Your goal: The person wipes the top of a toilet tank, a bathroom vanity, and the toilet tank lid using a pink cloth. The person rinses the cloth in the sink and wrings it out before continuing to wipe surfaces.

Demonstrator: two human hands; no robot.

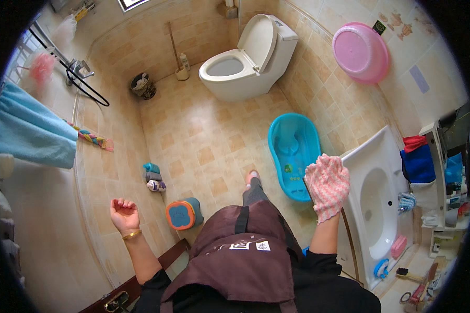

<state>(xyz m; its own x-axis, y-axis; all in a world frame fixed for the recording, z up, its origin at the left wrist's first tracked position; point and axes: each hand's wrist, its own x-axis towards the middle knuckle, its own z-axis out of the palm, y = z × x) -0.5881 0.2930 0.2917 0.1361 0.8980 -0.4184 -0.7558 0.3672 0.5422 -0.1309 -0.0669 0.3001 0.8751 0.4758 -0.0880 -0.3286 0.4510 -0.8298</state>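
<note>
A pink-and-white striped cloth [329,187] lies over my right hand [327,227] and hides its fingers; only the wrist shows below it. That hand is raised between a blue plastic baby bathtub [294,135] on the floor and the white washbasin [354,203]. On the left, my left hand [125,217] is held up near the tiled wall with its palm showing. Its fingers are loosely curled and nothing is in them. A gold-coloured bracelet [132,234] circles the left wrist. I wear a dark brown apron [243,258].
A white toilet [235,88] with its lid raised stands at the back. Near the left wall are a waste bin [147,92], several bottles [152,177] and a step stool [178,215]. A pink basin [360,51] hangs on the right wall. A brush [409,274] lies beside the washbasin.
</note>
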